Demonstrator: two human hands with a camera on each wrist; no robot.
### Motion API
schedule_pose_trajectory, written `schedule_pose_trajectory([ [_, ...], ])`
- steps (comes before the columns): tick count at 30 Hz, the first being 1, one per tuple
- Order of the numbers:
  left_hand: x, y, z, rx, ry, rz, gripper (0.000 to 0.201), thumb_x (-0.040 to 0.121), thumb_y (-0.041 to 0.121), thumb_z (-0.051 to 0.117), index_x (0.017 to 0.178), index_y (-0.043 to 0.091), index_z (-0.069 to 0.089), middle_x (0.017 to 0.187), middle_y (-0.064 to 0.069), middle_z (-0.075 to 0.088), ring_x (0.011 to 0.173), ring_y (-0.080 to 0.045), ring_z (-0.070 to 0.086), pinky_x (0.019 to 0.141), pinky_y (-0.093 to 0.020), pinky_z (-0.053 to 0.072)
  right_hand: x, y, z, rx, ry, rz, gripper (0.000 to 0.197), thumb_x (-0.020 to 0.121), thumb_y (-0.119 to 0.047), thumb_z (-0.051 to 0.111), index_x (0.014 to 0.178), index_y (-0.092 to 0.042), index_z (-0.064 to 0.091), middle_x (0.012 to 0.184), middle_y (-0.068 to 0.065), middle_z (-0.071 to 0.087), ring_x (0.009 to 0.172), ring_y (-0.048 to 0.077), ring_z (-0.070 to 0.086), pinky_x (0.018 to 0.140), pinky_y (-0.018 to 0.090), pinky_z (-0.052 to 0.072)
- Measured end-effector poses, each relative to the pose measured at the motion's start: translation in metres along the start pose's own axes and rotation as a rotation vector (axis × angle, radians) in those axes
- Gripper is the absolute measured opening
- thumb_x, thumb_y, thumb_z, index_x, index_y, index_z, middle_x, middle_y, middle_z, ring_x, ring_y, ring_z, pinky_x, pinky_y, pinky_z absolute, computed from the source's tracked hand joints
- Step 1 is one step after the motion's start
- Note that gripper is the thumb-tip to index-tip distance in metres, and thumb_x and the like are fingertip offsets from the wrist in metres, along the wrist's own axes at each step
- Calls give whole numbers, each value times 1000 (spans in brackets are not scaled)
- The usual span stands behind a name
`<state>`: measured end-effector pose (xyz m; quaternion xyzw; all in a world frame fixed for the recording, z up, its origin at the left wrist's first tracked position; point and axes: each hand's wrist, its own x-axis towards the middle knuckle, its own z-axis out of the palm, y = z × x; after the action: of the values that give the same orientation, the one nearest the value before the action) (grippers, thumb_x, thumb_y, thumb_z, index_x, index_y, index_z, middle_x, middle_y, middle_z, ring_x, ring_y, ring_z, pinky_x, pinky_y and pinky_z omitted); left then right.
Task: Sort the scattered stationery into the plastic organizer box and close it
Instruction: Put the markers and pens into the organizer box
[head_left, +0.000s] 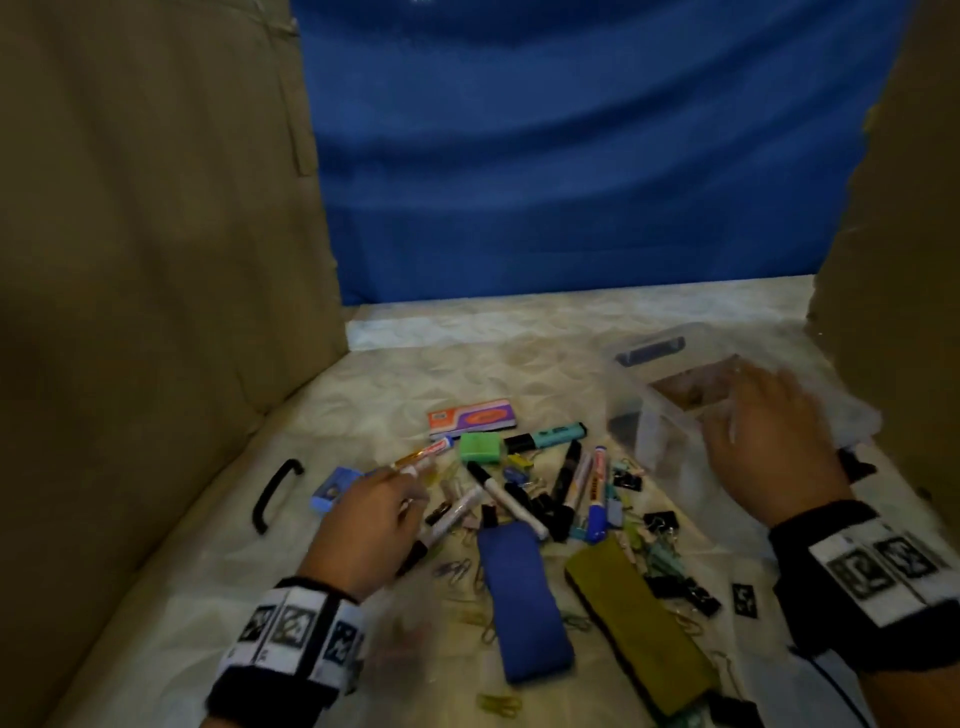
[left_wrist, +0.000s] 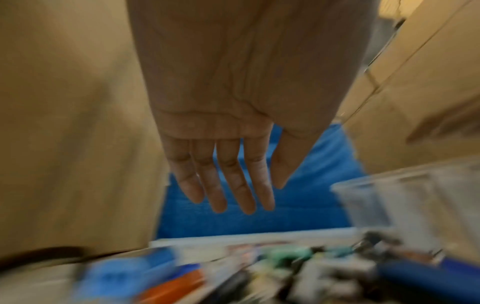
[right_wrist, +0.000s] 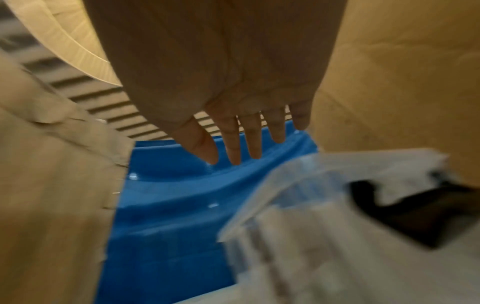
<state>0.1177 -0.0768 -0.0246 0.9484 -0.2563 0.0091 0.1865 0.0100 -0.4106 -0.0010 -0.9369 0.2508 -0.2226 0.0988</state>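
Observation:
A clear plastic organizer box (head_left: 654, 400) stands at the right of the table, lid off, blurred in both wrist views (right_wrist: 324, 216). Scattered stationery lies in the middle: markers (head_left: 509, 501), a green sharpener (head_left: 480, 448), a teal highlighter (head_left: 550, 439), binder clips (head_left: 680, 587), paper clips, a blue pouch (head_left: 519, 597) and an olive pouch (head_left: 634, 629). My left hand (head_left: 374, 525) hovers over the left of the pile, fingers straight (left_wrist: 233, 185) and empty. My right hand (head_left: 769, 436) hovers over the box's near side, fingers spread (right_wrist: 249, 139), holding nothing.
Cardboard walls (head_left: 156, 260) close in left and right, with a blue sheet (head_left: 571, 156) behind. A black handle (head_left: 275, 493) lies at the left, a blue sharpener (head_left: 332, 491) and a flat orange-purple packet (head_left: 472, 415) near the pile.

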Motion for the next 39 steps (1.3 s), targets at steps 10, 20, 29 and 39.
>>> schedule_pose_trajectory([
  [10, 14, -46, 17, 369, -165, -209, 27, 89, 22, 50, 110, 18, 66, 119, -6, 61, 109, -25, 58, 87, -36, 51, 0, -140, 79, 3, -577, -298, 27, 93, -27, 43, 89, -10, 64, 98, 12, 66, 95, 31, 62, 84, 37, 48],
  [20, 37, -49, 30, 437, -221, -269, 34, 92, 26, 52, 125, 18, 51, 127, -6, 56, 111, -25, 60, 88, -37, 47, 10, -154, 131, -120, -651, -327, 35, 96, -38, 48, 90, -5, 57, 81, 11, 61, 75, 30, 61, 60, 26, 43],
  [29, 42, -49, 33, 445, -254, -251, 37, 86, 35, 58, 122, 24, 59, 126, -3, 56, 110, -22, 60, 86, -32, 46, 16, -168, 108, -23, -655, -272, 28, 91, -33, 47, 101, -8, 53, 101, 12, 60, 83, 29, 55, 70, 32, 45],
  [39, 36, -55, 32, 335, -241, -288, 42, 87, 25, 60, 126, 16, 47, 126, -8, 57, 111, -26, 60, 90, -36, 48, -5, -192, 106, -148, -849, -771, 33, 88, -12, 58, 119, -18, 51, 120, 10, 53, 111, 32, 53, 84, 37, 43],
])
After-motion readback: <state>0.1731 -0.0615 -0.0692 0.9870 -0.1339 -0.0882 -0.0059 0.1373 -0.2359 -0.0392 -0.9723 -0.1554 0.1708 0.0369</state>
